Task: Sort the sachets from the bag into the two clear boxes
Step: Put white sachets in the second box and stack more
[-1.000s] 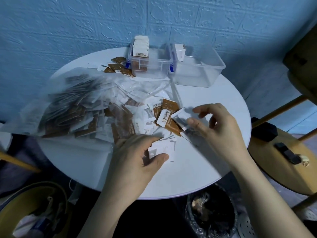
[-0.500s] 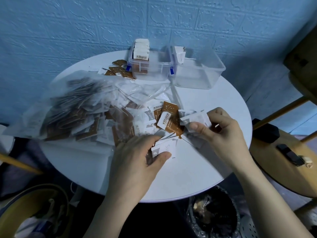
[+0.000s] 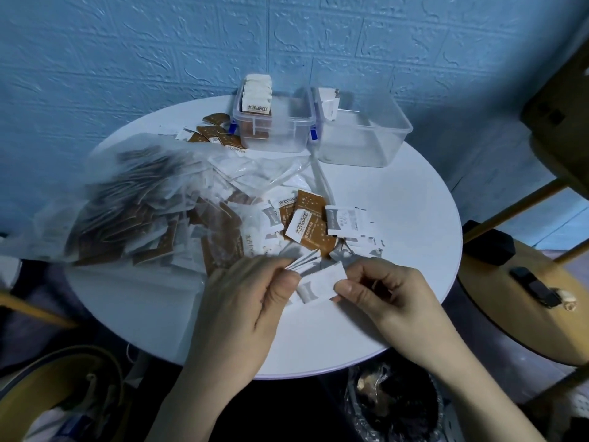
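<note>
Near the table's front edge, our left hand (image 3: 251,301) pinches a fanned stack of white sachets (image 3: 302,261) while our right hand (image 3: 382,291) pinches one more white sachet (image 3: 322,282) against it. Slick packets could slip and scatter, or colours get mixed. Far off sit the left box (image 3: 274,122) and right box (image 3: 363,135); the bag (image 3: 134,202) sprawls left. A brown sachet (image 3: 306,232) reads "taikoo".

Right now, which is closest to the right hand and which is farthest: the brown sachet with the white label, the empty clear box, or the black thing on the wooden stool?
From the right hand:
1. Brown sachet, just beyond the hand, mid-table.
2. Black thing on the stool, off to the right.
3. Empty clear box, at the table's far edge.
</note>
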The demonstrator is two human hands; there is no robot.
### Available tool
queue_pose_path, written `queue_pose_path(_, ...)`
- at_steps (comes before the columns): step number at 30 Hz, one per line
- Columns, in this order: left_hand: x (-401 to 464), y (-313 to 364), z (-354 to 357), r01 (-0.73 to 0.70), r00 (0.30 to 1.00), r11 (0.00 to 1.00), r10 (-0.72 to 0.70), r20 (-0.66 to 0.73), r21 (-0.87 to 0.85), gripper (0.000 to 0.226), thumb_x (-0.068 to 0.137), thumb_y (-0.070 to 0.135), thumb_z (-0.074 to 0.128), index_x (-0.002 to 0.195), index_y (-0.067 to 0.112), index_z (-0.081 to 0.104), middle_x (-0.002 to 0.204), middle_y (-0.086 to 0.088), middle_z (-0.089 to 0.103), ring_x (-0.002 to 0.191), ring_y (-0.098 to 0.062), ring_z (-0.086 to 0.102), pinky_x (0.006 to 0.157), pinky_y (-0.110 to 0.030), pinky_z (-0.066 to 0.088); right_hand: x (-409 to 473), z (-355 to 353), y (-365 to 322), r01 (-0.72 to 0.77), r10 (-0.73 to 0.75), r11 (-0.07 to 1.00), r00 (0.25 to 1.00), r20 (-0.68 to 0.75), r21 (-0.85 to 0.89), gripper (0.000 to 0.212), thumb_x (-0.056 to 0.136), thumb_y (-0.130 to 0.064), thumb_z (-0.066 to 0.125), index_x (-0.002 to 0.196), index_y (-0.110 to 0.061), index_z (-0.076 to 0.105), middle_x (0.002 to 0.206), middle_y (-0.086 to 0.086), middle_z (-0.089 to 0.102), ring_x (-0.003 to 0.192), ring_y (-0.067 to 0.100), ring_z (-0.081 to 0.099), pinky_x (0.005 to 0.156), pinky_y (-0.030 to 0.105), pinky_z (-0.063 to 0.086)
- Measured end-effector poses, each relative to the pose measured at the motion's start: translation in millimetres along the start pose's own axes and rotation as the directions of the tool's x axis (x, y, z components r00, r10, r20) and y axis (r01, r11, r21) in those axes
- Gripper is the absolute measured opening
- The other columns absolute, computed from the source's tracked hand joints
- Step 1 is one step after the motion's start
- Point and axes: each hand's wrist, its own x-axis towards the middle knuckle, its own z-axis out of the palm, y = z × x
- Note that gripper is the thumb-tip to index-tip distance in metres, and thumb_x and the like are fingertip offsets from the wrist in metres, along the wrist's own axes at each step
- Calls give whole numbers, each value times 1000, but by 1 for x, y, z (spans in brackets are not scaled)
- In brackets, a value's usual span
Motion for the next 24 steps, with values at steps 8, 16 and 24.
queue_pose_path(8,-2,-3,3,72,997,997,-73,18,42,44,78,53,57,113,28,67,105,16,67,98,-8,62,80,-45,51,11,-5,2,69,-95,979,987,-126,-192,42,72,-64,65,70,-23,59,66,-9,56,61,9,48,57,27,36)
queue_pose_path(16,-2,0,2,100,995,995,-100,22,6,47,78,54,55,115,28,67,106,15,68,99,-7,63,82,-46,52,82,-39,16,-51,25,871,998,-58,-489,68,64,-68,61,121,-30,61,106,-13,50,76,1,47,71,23,34)
queue_pose_path(24,-3,-3,4,112,993,993,-112,30,-19,46,78,53,56,116,29,66,106,17,66,101,-7,62,78,-43,54,79,-35,26,43,-77,905,995,-63,-424,64,63,-64,66,119,-35,61,99,-17,47,77,-5,49,66,18,36)
